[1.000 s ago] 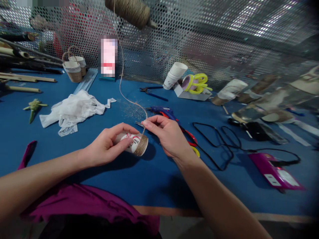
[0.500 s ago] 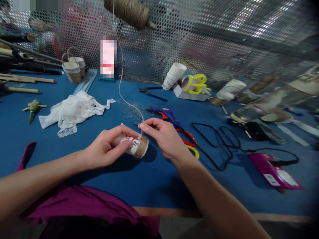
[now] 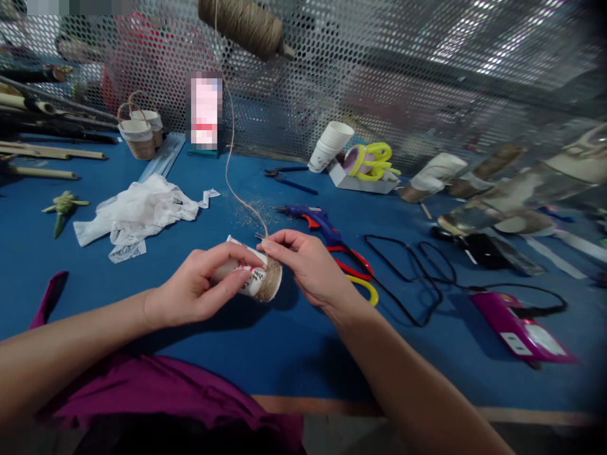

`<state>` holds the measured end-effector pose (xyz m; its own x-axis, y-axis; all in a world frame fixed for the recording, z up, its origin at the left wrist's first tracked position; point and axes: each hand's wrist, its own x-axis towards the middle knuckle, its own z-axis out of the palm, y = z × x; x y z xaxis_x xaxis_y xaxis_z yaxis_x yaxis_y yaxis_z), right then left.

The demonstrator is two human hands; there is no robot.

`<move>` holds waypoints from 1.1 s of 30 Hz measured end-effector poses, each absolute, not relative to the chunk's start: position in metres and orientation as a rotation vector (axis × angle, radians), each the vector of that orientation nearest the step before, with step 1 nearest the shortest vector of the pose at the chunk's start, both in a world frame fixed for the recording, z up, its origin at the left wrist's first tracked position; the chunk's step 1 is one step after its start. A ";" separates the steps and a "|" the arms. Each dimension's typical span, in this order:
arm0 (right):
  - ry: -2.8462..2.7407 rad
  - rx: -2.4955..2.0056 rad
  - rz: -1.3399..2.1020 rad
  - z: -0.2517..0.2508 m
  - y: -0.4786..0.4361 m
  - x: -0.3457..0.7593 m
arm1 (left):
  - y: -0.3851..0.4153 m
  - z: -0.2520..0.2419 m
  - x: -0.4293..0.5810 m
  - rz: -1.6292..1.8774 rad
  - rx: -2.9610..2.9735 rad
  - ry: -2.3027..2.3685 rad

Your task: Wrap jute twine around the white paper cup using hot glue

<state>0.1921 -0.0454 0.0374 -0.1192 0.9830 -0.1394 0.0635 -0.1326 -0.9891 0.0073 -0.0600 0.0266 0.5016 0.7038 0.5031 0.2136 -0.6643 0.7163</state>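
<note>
My left hand [image 3: 202, 281] is closed around a white paper cup [image 3: 258, 278] with printed characters, tilted on its side. Brown twine is wound about the cup's right end [image 3: 271, 281]. Between thumb and forefinger, my right hand [image 3: 303, 262] pinches the loose twine [image 3: 241, 201] right at the wound part. From there the twine runs up to a large spool [image 3: 241, 25] hanging at the mesh panel. Just beyond my right hand lies a blue hot glue gun [image 3: 318, 220]. Scissors with red and yellow handles [image 3: 355, 262] are partly hidden by that hand.
Crumpled white lace [image 3: 147, 208] lies at left, with two twine-wrapped cups [image 3: 137, 139] behind it. Pliers [image 3: 294, 180], stacked paper cups [image 3: 331, 145] and a box with yellow cord [image 3: 367, 167] stand at the back. A black cable leads to a purple power strip [image 3: 521, 328].
My right hand has moved slightly left and down with the twine, closer to the cup. The cup has turned a little in my left hand.
</note>
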 end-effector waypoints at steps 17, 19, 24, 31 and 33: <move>-1.382 -1.235 1.466 0.039 -0.046 0.197 | -0.052 0.016 0.007 1.162 1.960 0.831; -1.379 -1.209 1.493 0.040 -0.047 0.198 | -0.050 0.016 0.007 1.136 1.935 0.825; -1.519 -1.236 1.359 0.042 -0.048 0.202 | -0.044 0.021 0.009 1.080 1.607 0.746; -1.663 -1.173 1.266 0.035 -0.048 0.200 | -0.041 0.023 0.010 0.942 1.486 0.780; -1.708 -1.153 1.212 0.033 -0.048 0.200 | -0.041 0.022 0.009 0.936 1.529 0.791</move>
<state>0.1999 -0.0485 0.0331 -0.3285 0.9423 0.0643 0.2507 0.1526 -0.9560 0.0095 -0.0413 0.0223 0.4610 0.8762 0.1403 -0.0074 -0.1543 0.9880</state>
